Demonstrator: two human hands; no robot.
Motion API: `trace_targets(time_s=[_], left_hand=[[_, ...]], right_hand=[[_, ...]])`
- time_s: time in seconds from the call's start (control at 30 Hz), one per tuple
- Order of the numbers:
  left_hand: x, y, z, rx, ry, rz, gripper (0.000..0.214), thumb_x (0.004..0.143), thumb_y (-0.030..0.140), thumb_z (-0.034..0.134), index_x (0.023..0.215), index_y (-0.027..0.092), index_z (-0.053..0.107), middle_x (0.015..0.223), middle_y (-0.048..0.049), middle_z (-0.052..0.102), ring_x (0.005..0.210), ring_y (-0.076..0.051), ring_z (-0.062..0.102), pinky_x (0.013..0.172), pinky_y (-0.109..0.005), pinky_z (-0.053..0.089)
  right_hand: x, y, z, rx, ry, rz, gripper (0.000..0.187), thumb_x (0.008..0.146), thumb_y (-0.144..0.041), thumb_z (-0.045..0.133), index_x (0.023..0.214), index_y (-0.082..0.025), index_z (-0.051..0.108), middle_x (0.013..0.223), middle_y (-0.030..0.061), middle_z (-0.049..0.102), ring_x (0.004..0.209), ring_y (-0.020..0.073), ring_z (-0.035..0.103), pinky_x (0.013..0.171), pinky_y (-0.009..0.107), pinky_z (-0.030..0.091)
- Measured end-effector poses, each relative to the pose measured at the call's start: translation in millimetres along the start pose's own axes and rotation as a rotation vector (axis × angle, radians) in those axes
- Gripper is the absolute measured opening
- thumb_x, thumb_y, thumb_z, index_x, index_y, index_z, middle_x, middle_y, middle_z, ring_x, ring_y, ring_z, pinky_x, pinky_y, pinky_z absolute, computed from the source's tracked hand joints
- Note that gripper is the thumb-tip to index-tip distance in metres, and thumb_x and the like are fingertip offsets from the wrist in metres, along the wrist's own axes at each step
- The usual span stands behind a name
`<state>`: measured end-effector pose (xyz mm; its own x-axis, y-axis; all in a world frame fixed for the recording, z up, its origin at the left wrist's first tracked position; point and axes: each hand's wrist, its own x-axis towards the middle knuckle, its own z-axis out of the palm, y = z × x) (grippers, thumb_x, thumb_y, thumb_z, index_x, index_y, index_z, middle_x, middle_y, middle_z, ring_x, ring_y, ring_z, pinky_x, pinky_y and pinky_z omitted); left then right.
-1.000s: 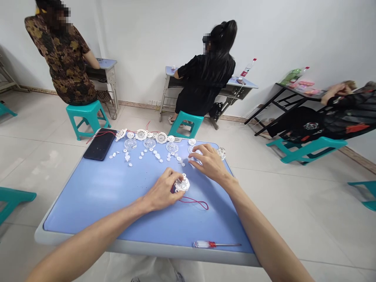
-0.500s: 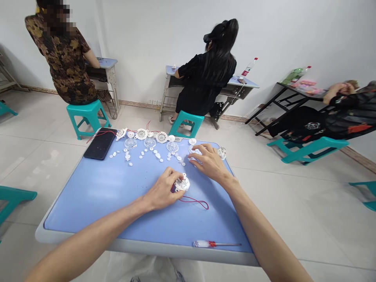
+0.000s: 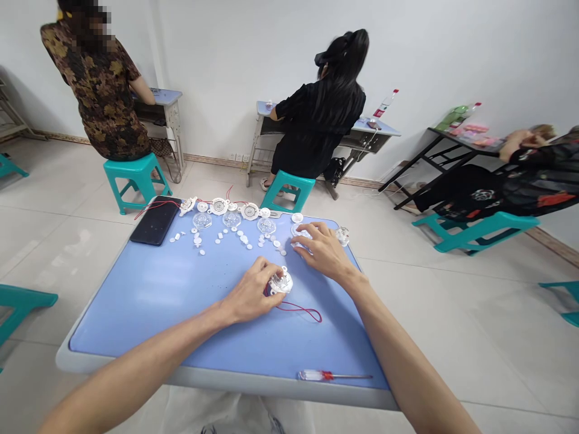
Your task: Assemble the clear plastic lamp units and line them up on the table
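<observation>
My left hand is closed round a white round plastic housing near the middle of the desk, its thumb and fingers at the rim. From under it a red wire loops out to the right. At the right rear, my right hand has its fingers curled over a clear plastic cover, which they partly hide. Small white plastic pieces lie just left of those fingers. A white disc sits behind the cover, and another assembled piece rests at the desk's right edge.
Along the back of the blue desk are clear covers, white housings with red wires and a black phone. A screwdriver lies at the front edge. Other people sit on green stools farther off.
Both hands keep their places and hold. The whole view has shifted very slightly; nothing on the desk has visibly moved.
</observation>
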<state>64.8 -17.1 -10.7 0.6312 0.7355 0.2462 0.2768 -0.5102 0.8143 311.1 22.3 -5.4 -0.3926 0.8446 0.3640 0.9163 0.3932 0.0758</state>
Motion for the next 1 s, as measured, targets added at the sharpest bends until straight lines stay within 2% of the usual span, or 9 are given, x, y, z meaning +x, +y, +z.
trace_targets(time_s=[0.53, 0.8, 1.0], left_hand=[[0.4, 0.8, -0.1, 0.003, -0.003, 0.006, 0.028, 0.078, 0.014, 0.063, 0.104, 0.020, 0.056, 0.098, -0.0028, 0.049, 0.085, -0.016, 0.053, 0.081, -0.029, 0.048], [0.5, 0.8, 0.1, 0.003, -0.007, 0.006, 0.026, 0.078, 0.014, 0.062, 0.103, 0.019, 0.056, 0.097, -0.0025, 0.048, 0.082, -0.015, 0.051, 0.079, -0.029, 0.047], [0.7, 0.6, -0.5, -0.001, -0.011, -0.002, 0.027, 0.079, 0.016, 0.063, 0.105, 0.020, 0.056, 0.097, -0.0020, 0.049, 0.082, -0.015, 0.052, 0.078, -0.028, 0.046]], right_hand=[[-0.8, -2.1, -1.0, -0.019, 0.015, 0.020, 0.022, 0.091, -0.027, 0.056, 0.108, -0.023, 0.069, 0.121, 0.0111, 0.061, 0.114, 0.0311, 0.047, 0.083, 0.043, 0.041], [-4.4, -9.3, -14.1, 0.040, 0.134, 0.032, 0.020, 0.091, -0.026, 0.057, 0.106, -0.021, 0.068, 0.117, 0.0112, 0.063, 0.112, 0.0304, 0.048, 0.085, 0.045, 0.043], [-11.9, -23.4, -32.8, 0.220, 0.276, 0.032, 0.012, 0.091, -0.022, 0.057, 0.090, -0.023, 0.068, 0.104, 0.0085, 0.066, 0.104, 0.0266, 0.053, 0.087, 0.045, 0.045]])
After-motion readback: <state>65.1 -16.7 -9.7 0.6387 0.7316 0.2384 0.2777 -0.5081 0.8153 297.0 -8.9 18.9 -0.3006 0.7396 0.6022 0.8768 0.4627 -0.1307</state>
